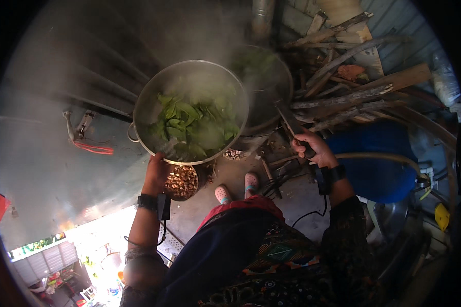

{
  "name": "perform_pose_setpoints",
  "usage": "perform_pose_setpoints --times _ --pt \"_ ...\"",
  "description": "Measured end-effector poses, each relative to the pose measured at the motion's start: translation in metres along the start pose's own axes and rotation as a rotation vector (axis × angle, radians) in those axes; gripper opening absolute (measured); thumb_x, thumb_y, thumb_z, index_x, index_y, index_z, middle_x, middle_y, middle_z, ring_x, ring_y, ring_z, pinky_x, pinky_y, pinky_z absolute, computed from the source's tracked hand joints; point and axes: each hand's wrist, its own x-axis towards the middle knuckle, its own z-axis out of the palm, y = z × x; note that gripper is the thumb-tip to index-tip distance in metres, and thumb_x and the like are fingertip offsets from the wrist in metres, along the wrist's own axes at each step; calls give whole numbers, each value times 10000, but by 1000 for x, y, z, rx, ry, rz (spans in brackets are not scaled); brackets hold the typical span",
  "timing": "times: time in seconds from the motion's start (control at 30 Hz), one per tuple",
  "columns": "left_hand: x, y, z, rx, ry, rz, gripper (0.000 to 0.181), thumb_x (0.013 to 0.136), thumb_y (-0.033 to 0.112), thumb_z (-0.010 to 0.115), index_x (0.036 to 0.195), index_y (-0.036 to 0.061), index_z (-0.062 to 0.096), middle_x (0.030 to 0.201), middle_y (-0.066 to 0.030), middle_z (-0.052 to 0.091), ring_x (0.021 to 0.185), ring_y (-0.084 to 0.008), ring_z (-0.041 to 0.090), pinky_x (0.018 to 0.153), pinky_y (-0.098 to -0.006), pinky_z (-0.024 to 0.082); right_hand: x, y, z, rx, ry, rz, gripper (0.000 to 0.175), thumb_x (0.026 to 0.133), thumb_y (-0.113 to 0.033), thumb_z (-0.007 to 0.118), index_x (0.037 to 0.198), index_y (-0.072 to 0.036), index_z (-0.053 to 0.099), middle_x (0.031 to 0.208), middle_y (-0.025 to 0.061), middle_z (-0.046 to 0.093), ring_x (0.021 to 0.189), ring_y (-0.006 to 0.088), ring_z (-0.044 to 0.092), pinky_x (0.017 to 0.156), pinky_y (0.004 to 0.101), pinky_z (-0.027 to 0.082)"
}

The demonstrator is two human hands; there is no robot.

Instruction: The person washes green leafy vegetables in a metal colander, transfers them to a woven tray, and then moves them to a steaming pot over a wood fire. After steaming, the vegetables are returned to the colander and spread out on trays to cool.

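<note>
My left hand grips the near rim of a round metal colander with a loop handle on its left side. Wilted green leaves lie in the colander under rising steam. My right hand is closed around the dark handle of a long flat tool; whether it is a knife or tongs I cannot tell. The tool's far end points at a large dark pot behind and right of the colander. More green leaves show in that pot, blurred by steam.
A bucket of cut brown pieces stands below the colander. Firewood is heaped at the right, beyond a blue container. A metal flue pipe rises behind the pot. A metal door panel with a latch is at left.
</note>
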Motion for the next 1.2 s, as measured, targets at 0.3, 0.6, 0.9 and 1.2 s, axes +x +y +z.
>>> perform_pose_setpoints --times 0.3,0.6,0.9,1.2 --pt "-33 19 61 -22 -10 -12 399 870 52 458 1262 55 384 1223 -206 507 1082 -369 554 890 -463 527 -89 -17 63 -228 109 -266 506 894 -92 518 1362 -123 328 775 98 564 514 126 524 434 283 441" --pt "-28 21 66 63 -16 35 461 919 70 420 1346 148 268 1236 -214 509 962 -387 623 817 -522 547 -142 34 123 -780 376 -272 608 873 -12 482 1446 -110 301 779 73 569 526 101 516 485 253 444" --pt "-28 19 66 71 18 44 470 887 37 448 1327 131 310 1181 -195 553 937 -365 637 775 -501 567 -117 26 103 -1261 479 -551 570 898 -43 509 1434 -68 319 1011 102 614 760 92 517 667 239 436" --pt "-35 16 72 -27 73 39 493 856 49 482 1316 161 346 1052 -123 609 741 -241 662 597 -345 597 30 -77 39 -1412 492 -99 589 912 -108 489 1455 -153 267 921 147 616 520 206 566 442 361 444"
